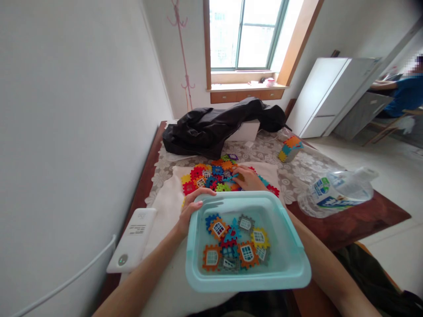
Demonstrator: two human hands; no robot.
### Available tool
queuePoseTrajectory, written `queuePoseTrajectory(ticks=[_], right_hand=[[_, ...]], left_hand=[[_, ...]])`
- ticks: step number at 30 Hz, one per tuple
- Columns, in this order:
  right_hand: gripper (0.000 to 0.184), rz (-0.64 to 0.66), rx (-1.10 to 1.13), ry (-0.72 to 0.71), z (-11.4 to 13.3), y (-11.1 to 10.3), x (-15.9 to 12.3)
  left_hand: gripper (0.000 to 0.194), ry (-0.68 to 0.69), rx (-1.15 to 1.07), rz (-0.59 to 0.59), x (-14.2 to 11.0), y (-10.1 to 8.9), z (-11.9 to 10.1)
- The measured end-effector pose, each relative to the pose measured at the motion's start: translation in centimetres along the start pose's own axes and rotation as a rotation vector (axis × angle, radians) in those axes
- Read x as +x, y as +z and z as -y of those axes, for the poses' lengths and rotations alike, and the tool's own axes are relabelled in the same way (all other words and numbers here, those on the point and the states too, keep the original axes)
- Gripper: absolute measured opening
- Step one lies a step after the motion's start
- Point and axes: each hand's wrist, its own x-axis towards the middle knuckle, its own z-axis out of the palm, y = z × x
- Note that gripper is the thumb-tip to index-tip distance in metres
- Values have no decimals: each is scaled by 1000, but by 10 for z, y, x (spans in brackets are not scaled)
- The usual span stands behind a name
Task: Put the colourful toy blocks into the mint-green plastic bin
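The left hand (191, 207) has its fingers curled over the far left corner of the light-blue tub (294, 246), thumb and fingertips on the rim. The right hand (249, 178) reaches past the tub to the pile of colourful toothed pieces (198, 171) on the table (158, 176), its fingers bent and partly closed at the pieces; whether they grip one cannot be told. More window pieces (247, 254) lie in the tub, leaving bare floor along its right side. A white device (134, 240) lies near the table's left edge, and a clear plastic bottle (335, 191) stands near the right edge. The tub hides the pile's near side.
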Motion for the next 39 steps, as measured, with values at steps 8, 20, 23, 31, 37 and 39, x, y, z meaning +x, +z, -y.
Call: queuePoseTrajectory(ticks=[8,20,23,31,37,39], right_hand=[[41,-255,876,343,12,-18,8],[54,43,969,171,37,-45,-3],[38,-81,324,220,16,-29,2],[47,108,-342,127,-3,-4,-3],[29,9,-280,84,1,-11,-1],[32,-88,-226,95,1,-16,-1]], left_hand=[[31,34,3,11,-2,2,-4],[34,-31,-71,22,0,1,-2],[33,-15,-47,12,0,-1,-1],[32,2,-8,11,0,0,-2],[36,-4,-39,23,-1,3,-8],[37,1,-45,34,-1,3,-8]])
